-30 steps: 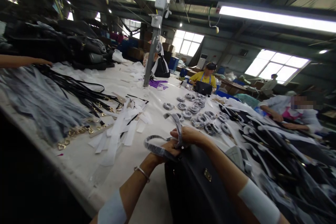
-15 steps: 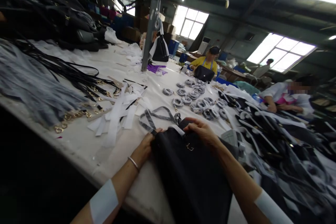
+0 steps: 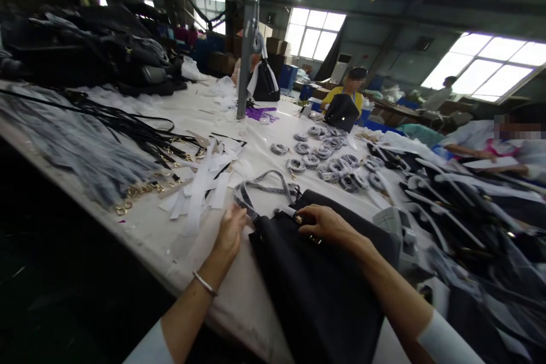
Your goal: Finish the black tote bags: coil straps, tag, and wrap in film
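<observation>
A black handbag (image 3: 324,296) with gold clasp fittings lies tilted on the table's near edge, its mouth pointing away from me. My right hand (image 3: 330,227) is on its upper edge by the clasp, fingers bent around the rim. Just left of the bag, my left hand (image 3: 232,230) is lifted off it, fingers loosely curved and apart, with nothing visible in them. Close to those fingertips, a grey plastic-wrapped handle (image 3: 267,179) loops from the bag's top. Another black panel or flap (image 3: 354,213) shows behind my right hand. The bag's inside is hidden.
Wrapped strap coils (image 3: 335,168) are spread beyond the bag. At left lie white paper strips (image 3: 200,187), black straps (image 3: 140,125) and plastic-wrapped straps (image 3: 81,148). Black bag parts (image 3: 460,199) pile up on the right. A metal post (image 3: 246,62) rises mid-table; co-workers sit across.
My left hand has come off the bag's left edge and its fingers have loosened. My right hand has turned lower over the clasp. The view has shifted, and the bag's top has spread.
</observation>
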The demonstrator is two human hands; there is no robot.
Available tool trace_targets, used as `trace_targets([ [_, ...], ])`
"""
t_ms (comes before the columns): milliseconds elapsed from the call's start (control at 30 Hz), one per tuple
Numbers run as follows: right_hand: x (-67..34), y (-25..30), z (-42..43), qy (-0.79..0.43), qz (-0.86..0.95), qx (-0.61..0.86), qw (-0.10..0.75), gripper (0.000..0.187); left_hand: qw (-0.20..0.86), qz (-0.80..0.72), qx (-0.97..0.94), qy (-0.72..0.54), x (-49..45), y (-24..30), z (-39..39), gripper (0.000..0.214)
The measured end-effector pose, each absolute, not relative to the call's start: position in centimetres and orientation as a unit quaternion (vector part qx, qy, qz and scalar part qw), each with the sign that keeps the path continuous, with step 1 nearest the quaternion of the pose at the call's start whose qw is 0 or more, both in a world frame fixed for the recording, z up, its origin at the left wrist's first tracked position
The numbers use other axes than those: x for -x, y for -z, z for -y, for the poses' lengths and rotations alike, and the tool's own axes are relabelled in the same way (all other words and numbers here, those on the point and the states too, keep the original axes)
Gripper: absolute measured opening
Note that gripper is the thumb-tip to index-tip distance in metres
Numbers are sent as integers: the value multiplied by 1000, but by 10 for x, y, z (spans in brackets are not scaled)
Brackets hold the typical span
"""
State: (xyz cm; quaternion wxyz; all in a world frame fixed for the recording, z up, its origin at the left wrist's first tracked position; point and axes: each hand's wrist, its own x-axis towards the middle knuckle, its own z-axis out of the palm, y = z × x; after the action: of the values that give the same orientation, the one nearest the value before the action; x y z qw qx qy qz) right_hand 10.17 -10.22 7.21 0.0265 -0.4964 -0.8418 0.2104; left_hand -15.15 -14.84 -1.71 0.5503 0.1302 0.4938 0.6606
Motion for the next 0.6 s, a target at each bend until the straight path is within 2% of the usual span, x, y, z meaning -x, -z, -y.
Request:
trace_targets([
  [67, -95, -69, 104, -140, 850, 507, -34, 36, 361, -558, -226, -712, 149, 10, 150, 45],
  [133, -88, -64, 103, -114, 849, 512, -57, 36, 244, -574, -375, -686, 143, -1, 150, 48],
  [267, -80, -60, 99, -85, 859, 501, -68, 35, 294, -473, -695, -455, 116, -19, 136, 43],
  [367, -86, -65, 96, -75, 870, 481, -74, 36, 305, -431, -783, -328, 93, -20, 116, 46],
  [500, -113, -80, 100, -88, 881, 461, -69, 41, 325, -437, -779, -310, 80, -5, 95, 20],
  [600, -132, -87, 111, -120, 883, 451, -45, 38, 338, -448, -762, -324, 79, 7, 90, 17],
])
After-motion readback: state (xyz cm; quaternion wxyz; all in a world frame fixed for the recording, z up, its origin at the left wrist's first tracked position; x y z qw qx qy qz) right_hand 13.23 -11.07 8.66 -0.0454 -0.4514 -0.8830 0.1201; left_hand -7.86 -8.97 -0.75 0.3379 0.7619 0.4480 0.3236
